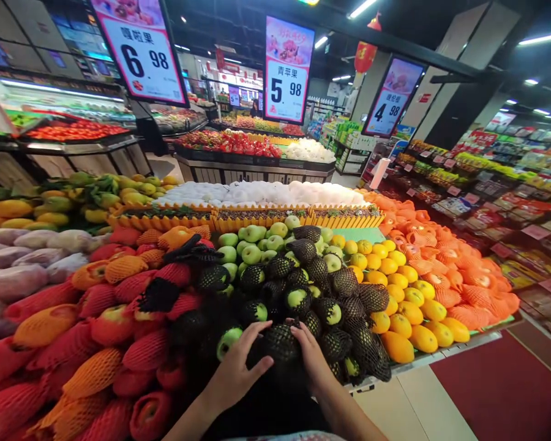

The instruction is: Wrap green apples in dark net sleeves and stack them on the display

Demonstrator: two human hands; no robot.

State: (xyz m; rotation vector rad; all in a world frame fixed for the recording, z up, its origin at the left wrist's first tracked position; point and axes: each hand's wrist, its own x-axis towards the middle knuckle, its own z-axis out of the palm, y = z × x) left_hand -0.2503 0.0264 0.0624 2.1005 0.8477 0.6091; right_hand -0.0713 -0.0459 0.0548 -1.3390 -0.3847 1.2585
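Observation:
A green apple in a black foam net [282,343] is between my two hands at the front of the apple pile. My left hand [243,370] is at its left side, fingertips at the upper edge of the net and thumb reaching toward its front. From the other side, my right hand [310,352] has its fingers curved against the net. The underside of this apple is in dark shadow. Around it lie several green apples in black nets [298,300], with bare green apples [252,245] behind. A bare green apple [229,341] shows just left of my left hand.
Red apples in red and orange nets [138,282] fill the left side. Oranges [411,311] lie right, then fruit in orange netting [459,263]. A yellow picket-like divider [261,219] crosses behind. Price screens [288,67] hang above. Packaged-goods shelves [509,214] stand far right.

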